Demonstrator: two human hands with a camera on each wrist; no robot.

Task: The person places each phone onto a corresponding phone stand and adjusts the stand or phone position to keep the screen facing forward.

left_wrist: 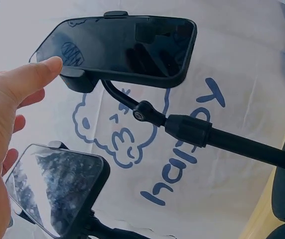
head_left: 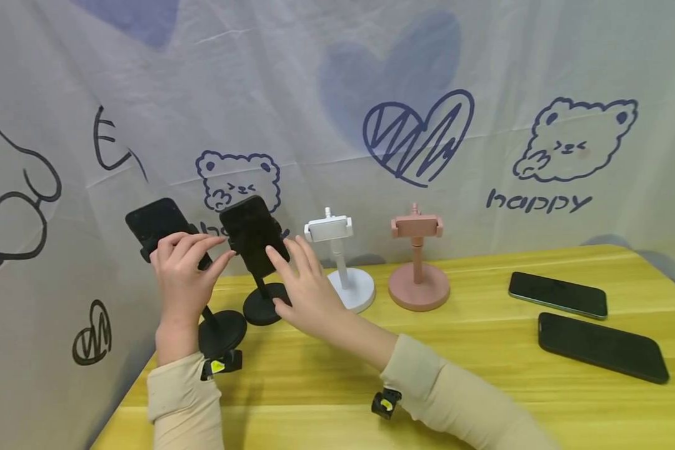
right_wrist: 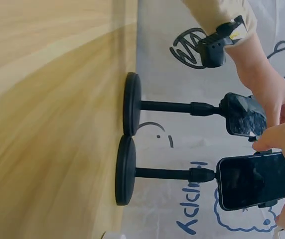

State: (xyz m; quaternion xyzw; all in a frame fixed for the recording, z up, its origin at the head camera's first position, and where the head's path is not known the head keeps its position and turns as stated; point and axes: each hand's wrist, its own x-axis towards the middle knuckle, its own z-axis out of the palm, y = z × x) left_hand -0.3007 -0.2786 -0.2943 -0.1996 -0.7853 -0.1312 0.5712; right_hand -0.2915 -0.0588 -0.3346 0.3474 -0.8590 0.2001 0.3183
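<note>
Two black stands hold dark phones upright at the left. Between my hands is the right-hand phone point(head_left: 251, 231) point(left_wrist: 127, 47) point(right_wrist: 249, 179), clamped in its stand and tilted. My left hand point(head_left: 185, 269) point(left_wrist: 8, 99) has its thumb tip by that phone's edge near the clamp; whether it touches, I cannot tell. Its fingers overlap the left-hand phone point(head_left: 154, 222) point(left_wrist: 58, 186) point(right_wrist: 243, 114) in the head view. At the right edge of the right-hand phone, my right hand point(head_left: 312, 297) point(right_wrist: 284, 154) has its fingers extended and thumb apart, one fingertip over the screen's edge.
A white stand point(head_left: 355, 290) and a pink stand point(head_left: 419, 287) stand right of the black ones, with no phone in either. Two dark phones point(head_left: 558, 295) point(head_left: 602, 347) lie flat at the right of the yellow wooden table point(head_left: 326, 387). A printed curtain point(head_left: 292, 125) hangs behind.
</note>
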